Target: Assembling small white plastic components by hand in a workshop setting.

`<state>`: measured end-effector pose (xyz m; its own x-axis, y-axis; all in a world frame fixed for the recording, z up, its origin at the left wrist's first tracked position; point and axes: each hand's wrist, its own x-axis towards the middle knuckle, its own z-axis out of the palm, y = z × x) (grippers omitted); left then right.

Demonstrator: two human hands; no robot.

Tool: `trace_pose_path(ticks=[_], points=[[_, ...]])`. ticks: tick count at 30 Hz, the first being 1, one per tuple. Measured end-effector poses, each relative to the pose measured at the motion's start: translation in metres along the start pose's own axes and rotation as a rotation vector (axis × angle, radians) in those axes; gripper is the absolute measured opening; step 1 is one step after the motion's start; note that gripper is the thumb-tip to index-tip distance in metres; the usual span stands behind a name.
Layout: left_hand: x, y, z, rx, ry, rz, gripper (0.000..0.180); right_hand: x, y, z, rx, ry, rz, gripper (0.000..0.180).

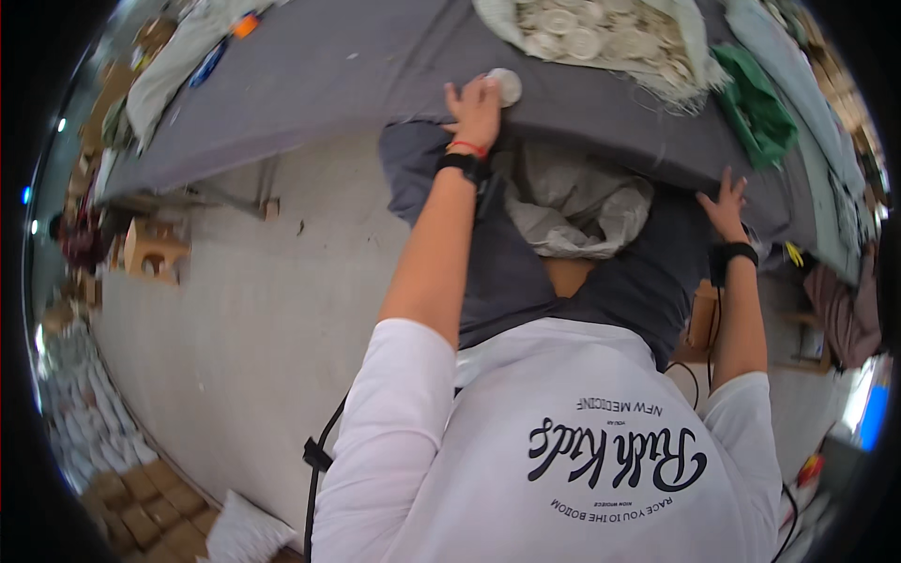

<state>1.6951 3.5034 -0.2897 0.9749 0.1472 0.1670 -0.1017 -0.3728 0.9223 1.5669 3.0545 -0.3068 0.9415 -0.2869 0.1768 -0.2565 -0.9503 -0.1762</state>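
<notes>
My left hand (476,117) reaches over the near edge of the grey cloth-covered table (310,70), palm down with its fingers apart. Beside its fingertips lies a pale round disc (507,86), which the fingers seem to touch without wrapping round it. I cannot make out the disc's exact kind. Farther right, my right hand (726,208) rests at the table's draped edge, fingers spread and nothing in them. An open white woven sack (699,42) full of similar pale discs (577,38) lies on the table between and beyond the hands.
A grey-white bag (577,211) gapes open between my legs, under the table edge. Green fabric (751,103) lies right of the sack. At the far left are an orange object (246,25) and a blue one (207,64). A stool (155,249) stands on the floor at left.
</notes>
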Motion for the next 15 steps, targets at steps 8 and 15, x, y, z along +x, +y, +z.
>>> trace_pose_path(ticks=[8,15], points=[[-0.010,0.014,-0.009,-0.022,-0.054,-0.027,0.047,-0.016,-0.021,-0.011,0.064,0.012,0.045,0.092],[-0.016,0.000,-0.020,-0.052,-0.088,-0.029,0.043,-0.041,-0.033,-0.014,0.117,0.155,-0.020,0.077]])
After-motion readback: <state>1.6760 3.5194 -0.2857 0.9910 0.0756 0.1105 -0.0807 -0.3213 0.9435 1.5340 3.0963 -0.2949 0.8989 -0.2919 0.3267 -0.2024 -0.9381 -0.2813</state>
